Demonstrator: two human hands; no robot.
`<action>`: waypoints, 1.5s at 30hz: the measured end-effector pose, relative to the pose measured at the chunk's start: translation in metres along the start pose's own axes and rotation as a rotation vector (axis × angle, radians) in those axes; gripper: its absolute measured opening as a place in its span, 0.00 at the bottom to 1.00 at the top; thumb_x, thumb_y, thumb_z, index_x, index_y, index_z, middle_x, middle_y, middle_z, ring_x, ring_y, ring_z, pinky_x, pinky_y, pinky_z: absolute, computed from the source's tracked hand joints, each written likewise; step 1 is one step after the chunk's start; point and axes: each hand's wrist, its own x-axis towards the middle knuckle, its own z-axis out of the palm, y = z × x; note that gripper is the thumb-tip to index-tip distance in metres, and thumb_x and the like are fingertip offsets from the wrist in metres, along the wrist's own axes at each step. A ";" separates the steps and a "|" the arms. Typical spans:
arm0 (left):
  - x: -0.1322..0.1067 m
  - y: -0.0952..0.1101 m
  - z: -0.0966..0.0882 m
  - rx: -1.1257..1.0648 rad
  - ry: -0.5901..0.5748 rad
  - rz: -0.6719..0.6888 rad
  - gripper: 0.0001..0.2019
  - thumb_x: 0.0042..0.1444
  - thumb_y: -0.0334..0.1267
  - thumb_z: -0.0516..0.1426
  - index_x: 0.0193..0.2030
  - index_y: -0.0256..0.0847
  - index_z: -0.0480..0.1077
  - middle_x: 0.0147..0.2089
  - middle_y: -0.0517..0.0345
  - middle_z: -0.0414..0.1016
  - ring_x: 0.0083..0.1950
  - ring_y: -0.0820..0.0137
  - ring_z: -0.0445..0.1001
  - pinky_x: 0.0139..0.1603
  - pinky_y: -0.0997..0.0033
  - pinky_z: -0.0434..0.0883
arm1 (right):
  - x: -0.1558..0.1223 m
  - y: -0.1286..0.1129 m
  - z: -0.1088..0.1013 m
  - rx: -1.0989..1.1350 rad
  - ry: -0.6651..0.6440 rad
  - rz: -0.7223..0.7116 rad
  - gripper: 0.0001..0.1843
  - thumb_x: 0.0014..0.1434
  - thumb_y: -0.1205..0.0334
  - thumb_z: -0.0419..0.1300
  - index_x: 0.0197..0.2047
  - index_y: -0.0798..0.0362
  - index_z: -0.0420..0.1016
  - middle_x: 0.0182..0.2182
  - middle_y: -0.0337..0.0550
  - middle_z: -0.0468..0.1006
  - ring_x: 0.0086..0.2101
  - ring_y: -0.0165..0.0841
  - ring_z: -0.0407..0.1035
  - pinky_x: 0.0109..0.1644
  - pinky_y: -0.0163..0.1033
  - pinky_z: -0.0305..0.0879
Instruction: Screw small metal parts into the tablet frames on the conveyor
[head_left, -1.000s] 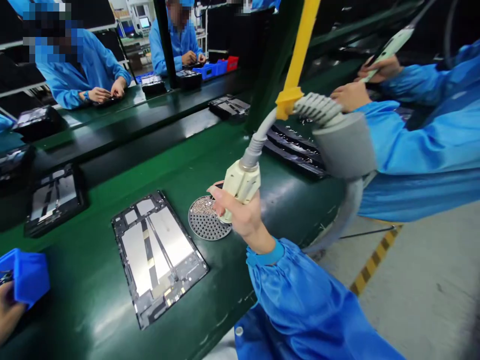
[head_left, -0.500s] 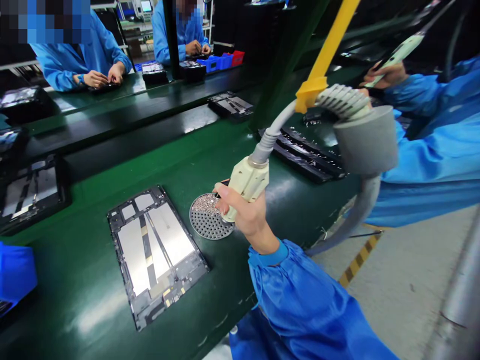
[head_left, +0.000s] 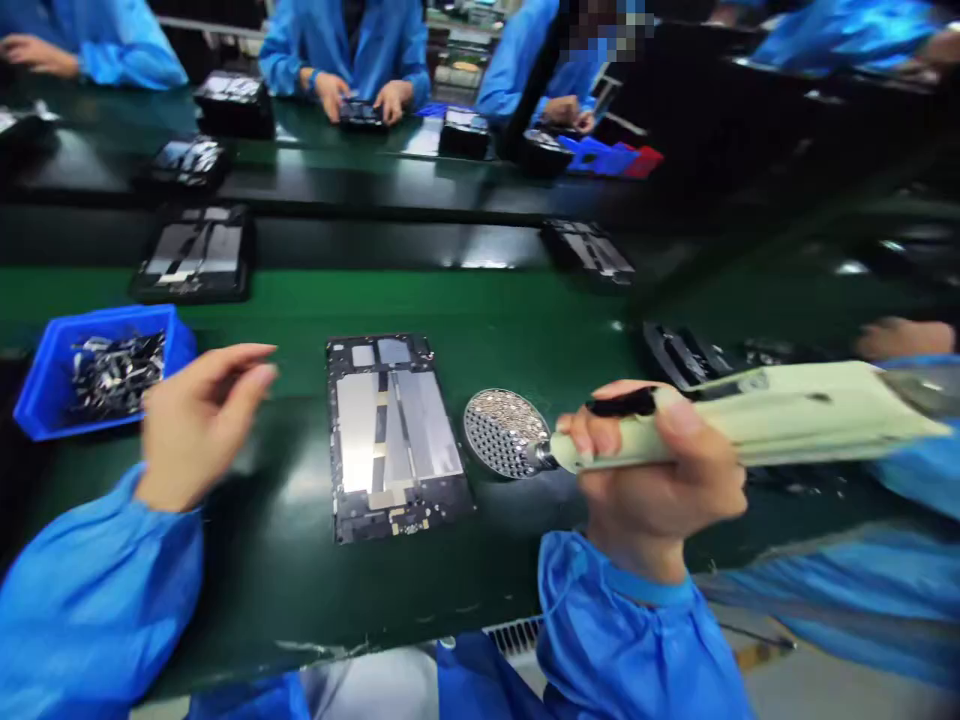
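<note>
My right hand is wrapped round a pale green electric screwdriver, which lies nearly level with its tip pointing left. That tip is at the right edge of a round perforated dish partly covered with tiny screws. Left of the dish, an opened tablet lies flat, its silvery battery and circuit parts facing up. My left hand hovers beside a blue bin of small metal parts. Its thumb and forefinger point right, slightly apart, and nothing shows between them.
Beyond the bench stands a stack of tablets, with another tablet at the back right. Black trays lie to the right, near a co-worker's hand. Several co-workers in blue sit across the bench.
The view has swung left, bringing my left hand and the whole blue bin into sight. My right hand has tipped the screwdriver from steep to nearly level, off to the dish's right.
</note>
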 end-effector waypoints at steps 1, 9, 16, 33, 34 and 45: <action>-0.006 0.003 0.016 -0.077 -0.082 0.024 0.14 0.60 0.48 0.63 0.45 0.41 0.81 0.38 0.59 0.83 0.38 0.67 0.78 0.47 0.67 0.75 | -0.008 -0.006 0.008 0.024 -0.072 0.015 0.13 0.50 0.49 0.70 0.27 0.51 0.83 0.11 0.33 0.65 0.13 0.30 0.62 0.19 0.38 0.64; -0.038 0.031 0.126 -0.430 -0.464 -0.010 0.07 0.59 0.33 0.60 0.40 0.39 0.80 0.36 0.55 0.83 0.34 0.68 0.78 0.37 0.71 0.73 | -0.052 0.001 0.037 0.040 -0.521 0.184 0.17 0.55 0.45 0.72 0.31 0.51 0.84 0.13 0.33 0.66 0.13 0.29 0.61 0.18 0.37 0.61; -0.040 0.029 0.126 -0.280 -0.482 0.089 0.08 0.60 0.30 0.59 0.42 0.40 0.80 0.36 0.58 0.83 0.36 0.69 0.79 0.41 0.71 0.72 | -0.052 0.003 0.036 -0.036 -0.592 0.177 0.16 0.57 0.45 0.69 0.32 0.50 0.81 0.12 0.32 0.66 0.14 0.31 0.62 0.21 0.39 0.65; -0.051 0.017 0.130 -0.056 -0.357 0.347 0.09 0.66 0.34 0.56 0.44 0.41 0.79 0.42 0.56 0.85 0.38 0.66 0.82 0.40 0.70 0.73 | -0.022 -0.027 0.008 0.044 -0.441 -0.023 0.17 0.57 0.45 0.68 0.38 0.50 0.87 0.12 0.33 0.65 0.14 0.31 0.60 0.24 0.41 0.64; -0.051 0.016 0.128 -0.065 -0.331 0.366 0.09 0.66 0.34 0.56 0.44 0.41 0.79 0.40 0.56 0.85 0.36 0.67 0.81 0.39 0.71 0.73 | -0.015 -0.024 0.001 0.039 -0.385 -0.066 0.16 0.56 0.46 0.68 0.36 0.50 0.87 0.11 0.33 0.64 0.14 0.31 0.60 0.23 0.40 0.63; -0.049 0.005 0.113 -0.120 -0.268 0.396 0.12 0.69 0.46 0.58 0.42 0.43 0.80 0.38 0.61 0.85 0.29 0.74 0.78 0.34 0.76 0.73 | 0.011 0.021 -0.040 0.021 -0.092 -0.032 0.15 0.55 0.49 0.69 0.29 0.53 0.80 0.10 0.30 0.63 0.11 0.28 0.59 0.20 0.37 0.66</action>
